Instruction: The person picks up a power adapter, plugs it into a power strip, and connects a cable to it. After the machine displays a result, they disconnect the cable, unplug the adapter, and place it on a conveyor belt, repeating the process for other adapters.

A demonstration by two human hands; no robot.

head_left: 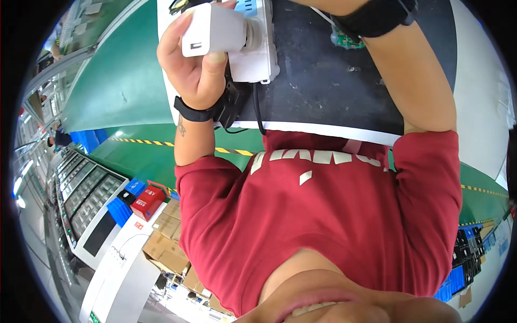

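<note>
My left hand [189, 72] is closed around a white USB charger [218, 31], its thumb beneath and fingers behind. The charger's single port faces left, and its other end meets a white power strip [250, 67]; whether its prongs are fully in is hidden. A black cable [258, 110] runs down from the strip. Only a sliver of my right hand [336, 5] shows at the top edge, with its fingers out of the picture. Below that wrist lies a green circuit board [347, 41], partly covered. Both wrists wear black bands.
A black mat [323, 86] covers the white-edged table under the strip. Blue sockets [247, 7] show at the strip's far end. Beyond lie a green floor with a striped line [156, 142], cardboard boxes [167, 242] and a red box [148, 202].
</note>
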